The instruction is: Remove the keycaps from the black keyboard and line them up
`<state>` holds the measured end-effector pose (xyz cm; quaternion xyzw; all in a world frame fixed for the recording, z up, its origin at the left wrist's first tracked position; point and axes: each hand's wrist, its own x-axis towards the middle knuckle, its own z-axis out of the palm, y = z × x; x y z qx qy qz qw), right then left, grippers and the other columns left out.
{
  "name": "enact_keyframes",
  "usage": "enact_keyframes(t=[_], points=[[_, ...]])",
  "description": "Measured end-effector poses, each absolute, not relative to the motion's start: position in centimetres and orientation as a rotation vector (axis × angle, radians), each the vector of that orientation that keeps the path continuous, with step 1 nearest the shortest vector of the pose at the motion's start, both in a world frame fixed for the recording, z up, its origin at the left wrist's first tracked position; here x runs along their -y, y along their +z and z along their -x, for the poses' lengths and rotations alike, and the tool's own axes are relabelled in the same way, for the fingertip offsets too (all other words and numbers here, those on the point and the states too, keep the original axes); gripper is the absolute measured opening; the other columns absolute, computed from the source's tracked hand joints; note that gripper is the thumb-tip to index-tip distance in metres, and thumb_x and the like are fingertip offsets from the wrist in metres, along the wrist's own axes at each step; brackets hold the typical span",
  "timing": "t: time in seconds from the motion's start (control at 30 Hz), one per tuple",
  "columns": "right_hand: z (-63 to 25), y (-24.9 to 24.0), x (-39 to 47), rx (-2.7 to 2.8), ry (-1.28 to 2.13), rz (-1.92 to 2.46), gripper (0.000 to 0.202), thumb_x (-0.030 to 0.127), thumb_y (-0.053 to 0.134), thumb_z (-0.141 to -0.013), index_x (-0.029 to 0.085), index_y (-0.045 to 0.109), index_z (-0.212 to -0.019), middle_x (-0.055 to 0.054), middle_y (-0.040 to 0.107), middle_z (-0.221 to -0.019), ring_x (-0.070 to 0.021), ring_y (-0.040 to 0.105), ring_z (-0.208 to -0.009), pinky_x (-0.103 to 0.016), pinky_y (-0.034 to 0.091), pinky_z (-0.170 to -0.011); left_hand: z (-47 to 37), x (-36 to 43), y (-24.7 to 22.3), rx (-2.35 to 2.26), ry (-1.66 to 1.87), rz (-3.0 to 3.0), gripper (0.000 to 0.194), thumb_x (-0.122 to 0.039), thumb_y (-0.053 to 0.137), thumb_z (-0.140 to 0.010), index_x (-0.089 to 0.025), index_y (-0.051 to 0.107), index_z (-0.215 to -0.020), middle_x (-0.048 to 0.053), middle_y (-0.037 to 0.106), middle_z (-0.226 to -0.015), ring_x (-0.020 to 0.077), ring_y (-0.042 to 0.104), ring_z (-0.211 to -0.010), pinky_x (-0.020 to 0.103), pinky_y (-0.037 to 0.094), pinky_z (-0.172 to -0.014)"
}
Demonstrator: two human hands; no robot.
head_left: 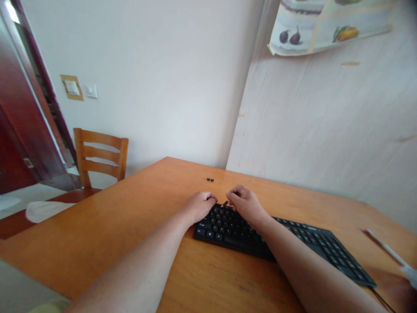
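A black keyboard lies at an angle on the wooden table. My left hand rests on its upper left corner, fingers curled at the edge; whether anything is under them is hidden. In my right hand, a thin dark tool is pinched, its tip at the keys in the upper left part of the keyboard. Two small black pieces, which look like keycaps, sit on the table beyond my hands.
The wooden table meets the wall at the back. A thin white stick-like object lies at the right, near the keyboard's cable. A wooden chair stands at the left.
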<state>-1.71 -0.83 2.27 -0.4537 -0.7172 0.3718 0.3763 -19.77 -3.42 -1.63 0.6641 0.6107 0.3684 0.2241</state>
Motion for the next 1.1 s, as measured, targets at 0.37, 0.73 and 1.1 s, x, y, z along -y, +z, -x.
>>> enact_keyframes(t=[0.37,0.73,1.1], points=[[0.9,2.6,0.6,1.975,0.876,1.116,0.011,0.028,0.053,-0.08,0.018,0.057,-0.083,0.001,0.061,-0.061,-0.0113,0.053,-0.049,-0.022,0.039,-0.047,19.8,3.5,-1.6,-1.703,0.993,-1.856,0.027,-0.034,0.048,-0.083,-0.023,0.072,-0.092,0.003,0.073,-0.099,0.0194,0.064,-0.095,0.027,0.047,-0.08],[1.2,2.4,0.5,1.947,0.8,1.213,0.029,0.044,0.052,-0.086,0.018,0.056,-0.074,0.0,0.063,-0.056,-0.0102,0.054,-0.043,-0.022,0.039,-0.046,19.8,3.2,-2.0,-1.684,0.999,-1.88,0.027,-0.034,0.048,-0.084,-0.022,0.071,-0.091,0.004,0.073,-0.098,0.019,0.064,-0.092,0.027,0.046,-0.081],[2.0,2.4,1.6,2.008,0.753,1.213,0.03,0.047,0.052,-0.086,0.02,0.054,-0.075,0.002,0.061,-0.054,-0.0109,0.055,-0.042,-0.022,0.038,-0.045,19.6,3.5,-1.6,-1.715,0.983,-1.878,0.026,-0.032,0.048,-0.083,-0.022,0.071,-0.089,0.004,0.073,-0.096,0.0191,0.064,-0.092,0.026,0.046,-0.078]])
